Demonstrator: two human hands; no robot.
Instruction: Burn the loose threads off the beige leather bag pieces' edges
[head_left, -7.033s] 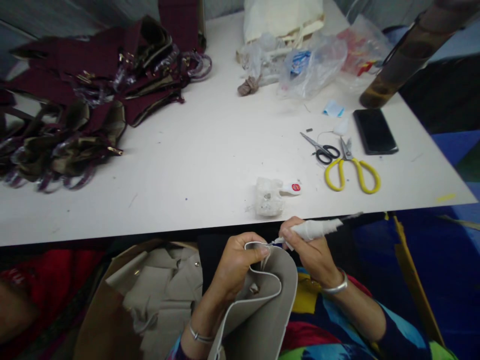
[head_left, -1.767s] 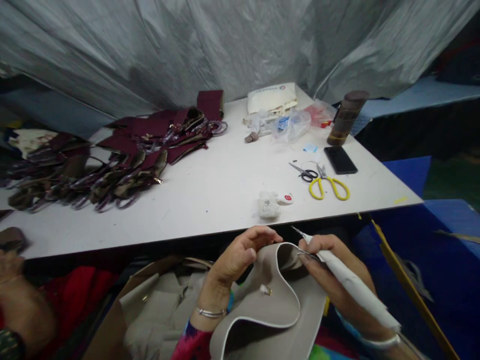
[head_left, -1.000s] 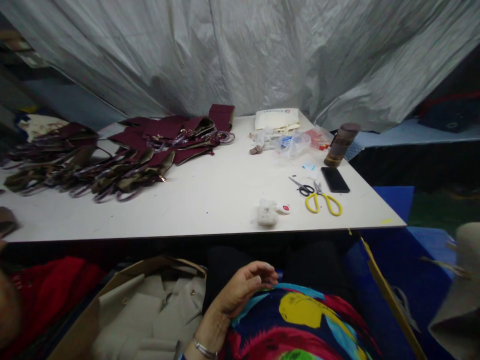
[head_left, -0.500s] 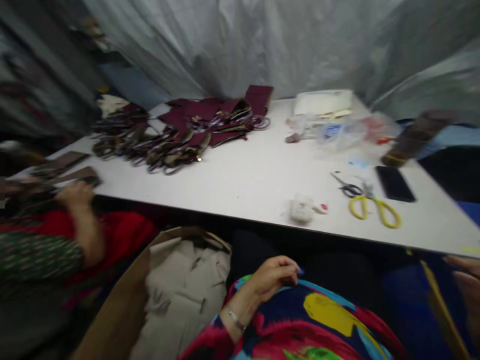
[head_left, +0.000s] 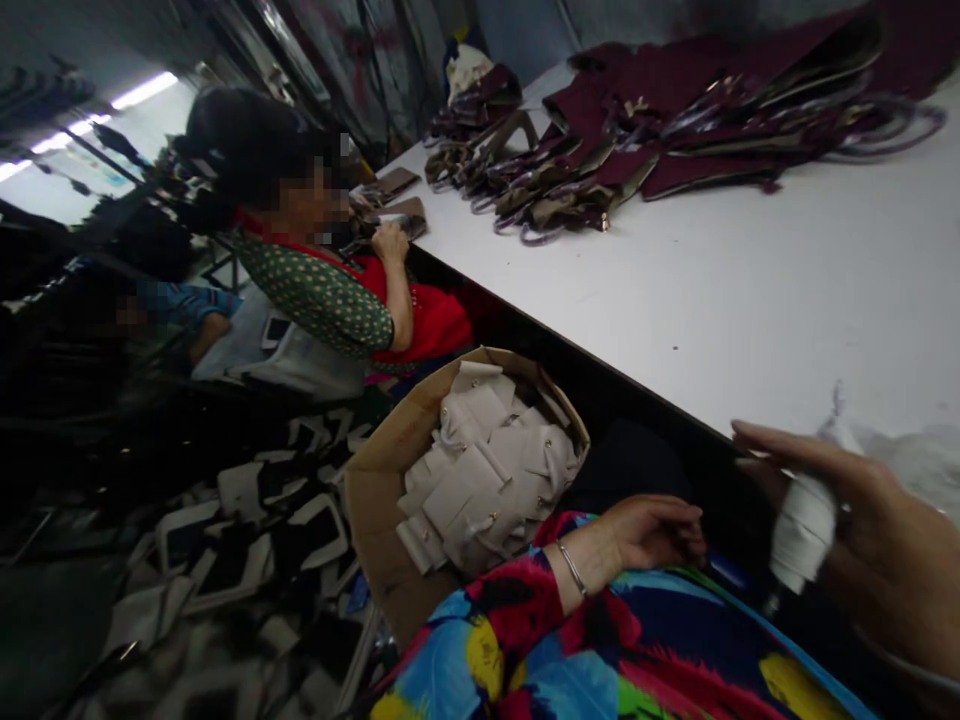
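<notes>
My left hand, a metal bangle on its wrist, rests on my lap over the colourful patterned clothing. Its fingers bend loosely, and I see nothing held in them. At the right edge, my right hand is raised near the table edge with its fingers stretched out. A white wrapped piece shows at its thumb side; whether it covers a digit or is a separate object I cannot tell. To the left of my lap stands a cardboard box filled with pale beige leather-like pieces bearing small metal studs.
Maroon bag pieces with handles are heaped on the white table. At the table's far left, a co-worker in a red apron handles brown pieces. Pale frame-like scraps litter the floor. Translucent plastic lies behind my right hand.
The view has swung left and down, showing more of the co-worker, box and floor. My right hand has come further into view. My left hand stays on my lap.
</notes>
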